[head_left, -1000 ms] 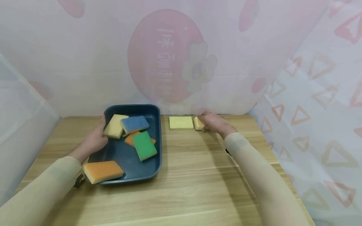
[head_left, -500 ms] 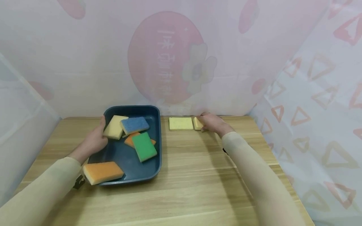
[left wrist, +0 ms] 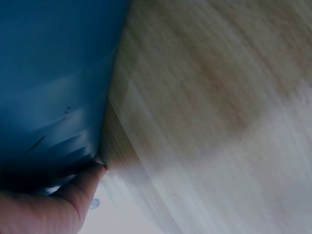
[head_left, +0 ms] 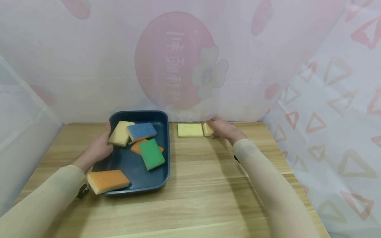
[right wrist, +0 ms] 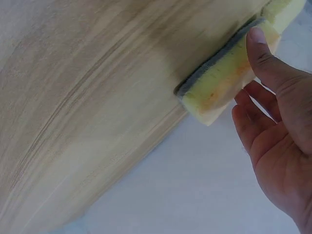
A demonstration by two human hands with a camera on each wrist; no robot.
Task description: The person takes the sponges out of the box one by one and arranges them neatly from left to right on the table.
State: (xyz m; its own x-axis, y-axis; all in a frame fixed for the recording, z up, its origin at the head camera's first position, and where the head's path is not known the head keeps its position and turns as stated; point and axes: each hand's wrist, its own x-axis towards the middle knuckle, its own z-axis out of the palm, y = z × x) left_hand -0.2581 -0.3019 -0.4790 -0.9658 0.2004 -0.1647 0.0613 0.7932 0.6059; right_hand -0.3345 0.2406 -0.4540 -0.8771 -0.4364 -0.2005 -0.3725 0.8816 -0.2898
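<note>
In the head view, my left hand (head_left: 98, 148) grips the left wall of a dark blue rectangular tray (head_left: 131, 185); its fingers touch the outer side in the left wrist view. Inside the tray lie a cream sponge (head_left: 120, 133), a blue sponge (head_left: 141, 131) and a green sponge (head_left: 151, 154), which covers part of an orange one (head_left: 137, 147). Another orange sponge (head_left: 108, 181) lies across the tray's near left corner. At the table's back edge my right hand (head_left: 224, 129) pinches a yellow sponge (right wrist: 219, 83) with a dark grey underside, thumb on its near side.
A pale yellow sponge (head_left: 190, 130) lies flat just left of the pinched one, close beside it. The wooden table (head_left: 190, 198) ends at a patterned cloth wall (head_left: 104, 76) behind, with more cloth at both sides.
The right hand has shifted very slightly left, with its sponge closer to the flat yellow one. The left hand, tray and sponges inside stay as they were.
</note>
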